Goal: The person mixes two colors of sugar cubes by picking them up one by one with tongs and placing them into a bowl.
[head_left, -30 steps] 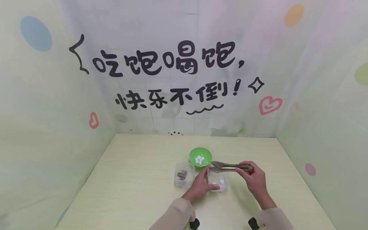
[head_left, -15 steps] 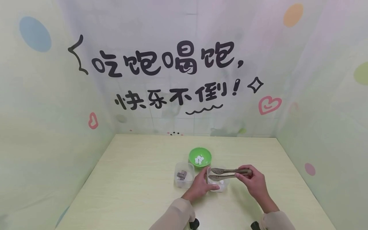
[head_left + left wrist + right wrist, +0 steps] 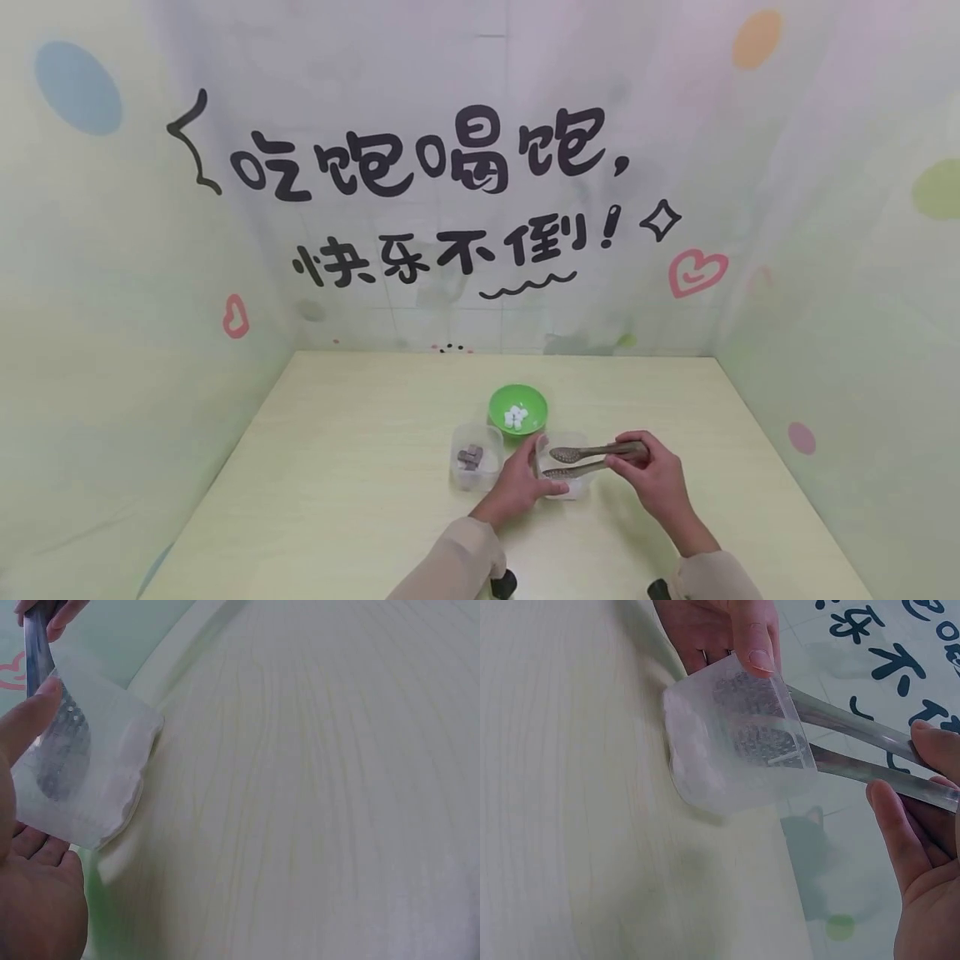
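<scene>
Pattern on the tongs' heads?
Dotted heads on the tongs; holes or bumps, can't tell. Best in the left wrist view.

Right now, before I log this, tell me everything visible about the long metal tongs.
The long metal tongs look silvery in the right wrist view, brownish in the head view, with two slim arms ending in rounded, dotted tips. The right hand grips their handle end, and they point toward the person's left. The arms stand apart, the tips inside the translucent boxy plastic container. Whether they touch its walls or hold anything is unclear.
</scene>
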A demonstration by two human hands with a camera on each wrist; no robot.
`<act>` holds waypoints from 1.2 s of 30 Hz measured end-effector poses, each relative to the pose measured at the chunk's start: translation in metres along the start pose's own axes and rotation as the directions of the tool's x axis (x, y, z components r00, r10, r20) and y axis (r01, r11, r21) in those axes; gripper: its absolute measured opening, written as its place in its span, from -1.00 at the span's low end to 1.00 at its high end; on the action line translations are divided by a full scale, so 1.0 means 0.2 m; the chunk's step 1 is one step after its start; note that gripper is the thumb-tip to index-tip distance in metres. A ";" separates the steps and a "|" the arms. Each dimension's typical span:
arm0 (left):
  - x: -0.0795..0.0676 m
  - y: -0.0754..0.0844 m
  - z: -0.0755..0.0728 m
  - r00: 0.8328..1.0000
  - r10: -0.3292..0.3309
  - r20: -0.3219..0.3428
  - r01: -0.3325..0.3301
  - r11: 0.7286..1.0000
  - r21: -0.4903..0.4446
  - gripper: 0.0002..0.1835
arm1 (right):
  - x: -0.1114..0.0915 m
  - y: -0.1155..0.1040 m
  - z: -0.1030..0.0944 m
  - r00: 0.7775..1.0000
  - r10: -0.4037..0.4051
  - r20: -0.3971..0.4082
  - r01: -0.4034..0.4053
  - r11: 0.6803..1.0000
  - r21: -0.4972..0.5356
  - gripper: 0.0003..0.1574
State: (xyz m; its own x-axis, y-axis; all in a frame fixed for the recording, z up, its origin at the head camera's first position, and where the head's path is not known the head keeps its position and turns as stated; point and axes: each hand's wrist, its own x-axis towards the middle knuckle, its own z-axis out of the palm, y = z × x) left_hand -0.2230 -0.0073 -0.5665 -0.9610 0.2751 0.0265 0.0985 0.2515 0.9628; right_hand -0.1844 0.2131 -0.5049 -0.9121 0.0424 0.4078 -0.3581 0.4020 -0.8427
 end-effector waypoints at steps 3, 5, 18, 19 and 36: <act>0.00 0.00 0.00 1.000 -0.001 -0.003 0.001 1.000 0.014 0.04 | 0.00 0.02 0.01 1.000 -0.011 0.003 0.011 0.999 -0.039 -0.64; 0.00 0.00 0.00 1.000 0.001 -0.002 -0.001 1.000 0.017 0.03 | 0.01 0.06 0.02 1.000 -0.011 0.011 0.012 0.999 -0.039 -0.65; -0.01 0.00 0.00 1.000 -0.004 0.002 0.004 1.000 0.021 0.02 | 0.02 0.05 0.05 0.997 0.014 0.079 -0.006 0.995 -0.099 -0.65; 0.00 0.00 0.00 1.000 -0.006 0.004 0.006 1.000 0.021 0.03 | 0.02 0.05 0.05 0.996 0.025 0.081 -0.016 0.994 -0.104 -0.66; -0.01 0.01 -0.01 1.000 -0.005 0.011 0.005 1.000 0.003 0.02 | 0.02 0.05 0.06 0.995 0.067 0.077 -0.058 0.991 -0.120 -0.72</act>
State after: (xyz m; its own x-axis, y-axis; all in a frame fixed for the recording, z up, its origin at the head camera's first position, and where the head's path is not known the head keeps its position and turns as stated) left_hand -0.2220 -0.0084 -0.5637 -0.9585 0.2844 0.0190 0.0949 0.2555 0.9621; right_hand -0.1938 0.2055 -0.5165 -0.9467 -0.0008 0.3220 -0.2782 0.5053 -0.8168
